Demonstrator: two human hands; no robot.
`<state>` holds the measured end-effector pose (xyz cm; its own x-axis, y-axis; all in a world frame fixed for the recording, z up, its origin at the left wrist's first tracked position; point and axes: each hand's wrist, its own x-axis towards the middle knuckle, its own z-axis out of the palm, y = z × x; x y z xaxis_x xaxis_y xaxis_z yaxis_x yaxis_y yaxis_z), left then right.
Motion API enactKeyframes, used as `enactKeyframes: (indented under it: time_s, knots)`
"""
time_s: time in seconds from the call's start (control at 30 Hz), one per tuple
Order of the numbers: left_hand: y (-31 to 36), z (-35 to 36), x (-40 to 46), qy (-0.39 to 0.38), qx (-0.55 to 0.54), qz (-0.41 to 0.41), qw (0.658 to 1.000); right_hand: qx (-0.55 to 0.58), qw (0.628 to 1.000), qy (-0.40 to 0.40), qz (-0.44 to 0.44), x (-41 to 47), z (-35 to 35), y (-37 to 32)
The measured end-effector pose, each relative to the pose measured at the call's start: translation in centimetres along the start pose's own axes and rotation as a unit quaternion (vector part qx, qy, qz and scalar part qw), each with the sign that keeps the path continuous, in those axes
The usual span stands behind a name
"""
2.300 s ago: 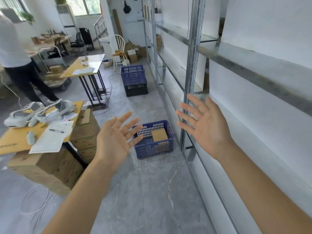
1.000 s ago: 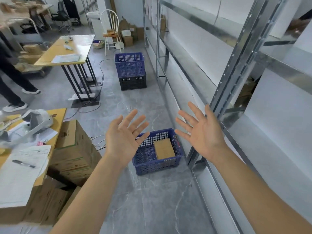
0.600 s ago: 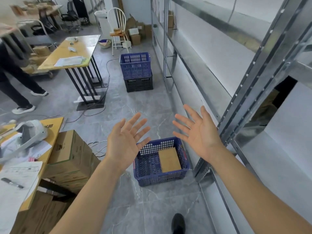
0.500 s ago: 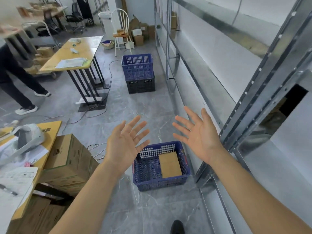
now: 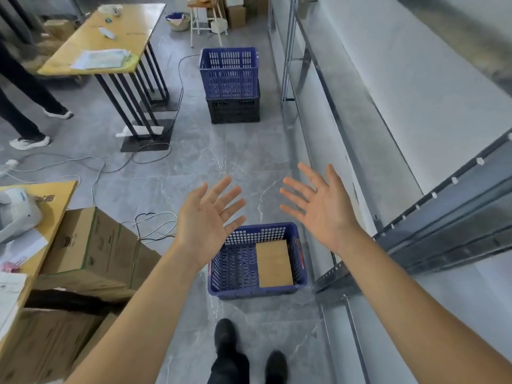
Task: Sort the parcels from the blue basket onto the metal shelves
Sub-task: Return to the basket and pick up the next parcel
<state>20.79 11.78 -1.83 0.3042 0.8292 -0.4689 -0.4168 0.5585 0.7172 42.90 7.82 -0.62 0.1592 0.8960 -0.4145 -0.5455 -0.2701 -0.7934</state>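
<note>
A blue basket (image 5: 238,289) stands on the grey floor just ahead of my feet, beside the metal shelves (image 5: 388,151) that run along the right. One flat brown parcel (image 5: 273,263) lies in the basket's right half. My left hand (image 5: 206,223) hovers palm-up above the basket's left rear corner, fingers spread, holding nothing. My right hand (image 5: 321,207) is held up above and to the right of the basket, fingers also spread and empty. The shelf boards in view look bare.
Stacked cardboard boxes (image 5: 91,245) and a yellow table (image 5: 41,200) stand at left. Loose cables (image 5: 155,225) lie on the floor. A blue crate on a black crate (image 5: 231,84) stands farther up the aisle. Another person's legs (image 5: 25,106) are at far left.
My view has tilted down and come closer to the basket; my shoes now show at the bottom. Both hands stay spread and empty above the basket.
</note>
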Motion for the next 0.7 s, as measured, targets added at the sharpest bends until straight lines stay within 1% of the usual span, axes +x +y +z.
enactKeyframes:
  time_s: [0.17,0.4,0.53,0.7]
  knots:
    - [1.7,-1.0,5.6,-0.003,0.0,-0.021,1.0,0.002,1.0,0.027,0.007,4.4,0.6,0.2]
    - [2.4,-2.5,14.2,-0.026,0.015,-0.079,0.996,-0.001,0.996,0.087,0.02,10.7,0.5,1.8]
    - [1.4,-3.5,18.0,-0.022,0.016,-0.109,0.994,-0.004,0.994,0.104,0.04,14.3,-0.6,3.3]
    - [-2.2,-5.6,22.9,0.015,0.019,-0.139,0.99,-0.018,0.991,0.115,0.069,19.4,-3.2,6.4]
